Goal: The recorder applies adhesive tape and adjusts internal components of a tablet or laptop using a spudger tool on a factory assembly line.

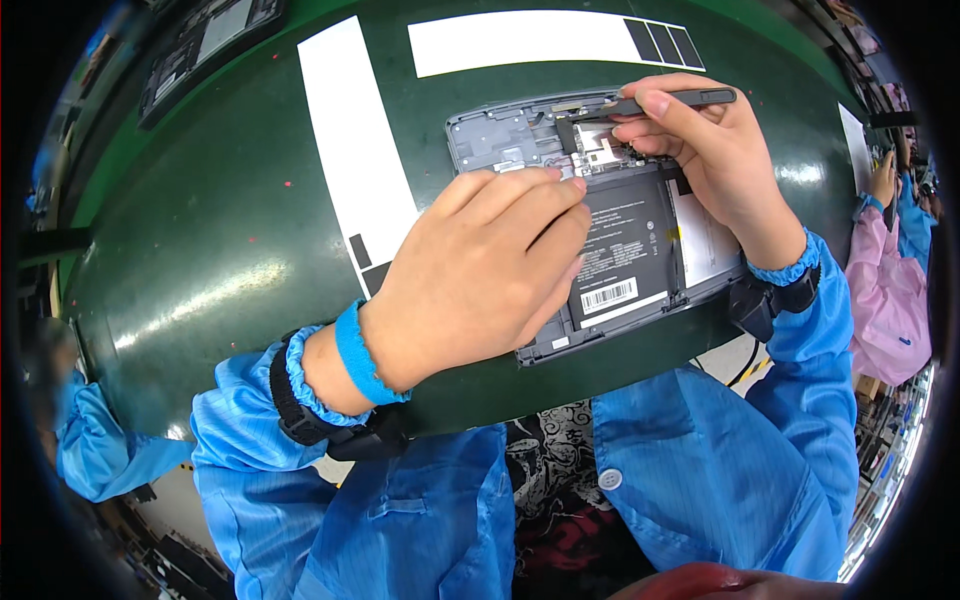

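Observation:
An opened laptop base (490,140) lies on the green table under both my hands, its circuit parts along the far side and a black battery (625,240) nearer me. My right hand (715,135) pinches black tweezers (700,97), whose narrow end points left over the circuit area. Beside that end is a small dark strip (566,135); whether the tweezers grip it is unclear. From the left, my left hand (490,260) reaches over the base with curled fingers, fingertips down by the battery's far edge. Its thumb is hidden, and so is anything within its fingers.
Two long white sheets bearing black patches lie on the table, one left of the laptop base (350,120) and one beyond it (520,45). Another opened device (205,50) sits at the far left. People in blue (110,440) and pink (890,290) sleeves are at either side.

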A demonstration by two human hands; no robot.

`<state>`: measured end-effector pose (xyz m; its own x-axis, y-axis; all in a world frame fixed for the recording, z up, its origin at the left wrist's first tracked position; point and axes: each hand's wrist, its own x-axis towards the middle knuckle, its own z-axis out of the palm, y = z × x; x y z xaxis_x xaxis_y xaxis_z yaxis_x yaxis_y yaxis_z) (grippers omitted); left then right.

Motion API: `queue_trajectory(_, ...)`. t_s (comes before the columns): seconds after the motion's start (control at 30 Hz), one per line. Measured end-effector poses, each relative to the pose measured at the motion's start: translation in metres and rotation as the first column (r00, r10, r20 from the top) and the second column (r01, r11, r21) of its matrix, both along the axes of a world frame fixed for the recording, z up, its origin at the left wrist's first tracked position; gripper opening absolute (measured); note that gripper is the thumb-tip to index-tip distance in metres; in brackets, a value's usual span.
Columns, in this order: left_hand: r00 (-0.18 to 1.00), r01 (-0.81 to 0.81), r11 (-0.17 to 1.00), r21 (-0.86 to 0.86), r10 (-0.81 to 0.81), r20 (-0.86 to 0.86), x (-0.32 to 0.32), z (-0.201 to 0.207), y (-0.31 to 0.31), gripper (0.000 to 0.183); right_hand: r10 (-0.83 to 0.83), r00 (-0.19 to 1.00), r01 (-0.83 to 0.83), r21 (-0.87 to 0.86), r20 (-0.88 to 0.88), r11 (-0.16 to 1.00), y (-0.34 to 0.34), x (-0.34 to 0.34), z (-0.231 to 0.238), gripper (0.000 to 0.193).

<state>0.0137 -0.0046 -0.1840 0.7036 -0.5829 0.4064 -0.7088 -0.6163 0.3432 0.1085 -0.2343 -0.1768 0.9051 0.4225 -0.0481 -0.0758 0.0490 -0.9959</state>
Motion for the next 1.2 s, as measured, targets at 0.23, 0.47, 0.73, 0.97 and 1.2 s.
queue_trajectory(0.23,0.998,-0.069,0.987,0.145,0.07,-0.001,-0.001,0.009,-0.009,0.054,0.029,0.999,-0.029,0.024,0.024,0.999,-0.006,0.0,-0.003,0.024)
queue_trajectory(0.47,0.998,-0.044,0.992,0.118,0.05,-0.044,-0.003,0.002,-0.019,0.058,-0.006,0.995,0.004,0.019,0.102,1.0,-0.008,-0.003,-0.006,0.028)
queue_trajectory(0.73,0.987,-0.161,0.975,0.154,0.158,0.032,0.0,0.003,-0.029,0.062,0.002,0.997,-0.007,0.063,0.082,0.998,-0.018,-0.001,-0.01,0.029)
queue_trajectory(0.97,0.967,-0.241,0.97,-0.01,0.241,0.082,-0.005,0.018,0.067,0.041,-0.101,0.991,0.113,-0.137,0.089,0.984,0.013,-0.009,0.009,0.03)
queue_trajectory(1.2,0.864,-0.466,0.861,0.202,0.493,-0.107,-0.027,-0.014,0.087,0.072,0.17,0.885,-0.044,-0.286,0.433,0.957,0.108,-0.04,0.002,0.024)
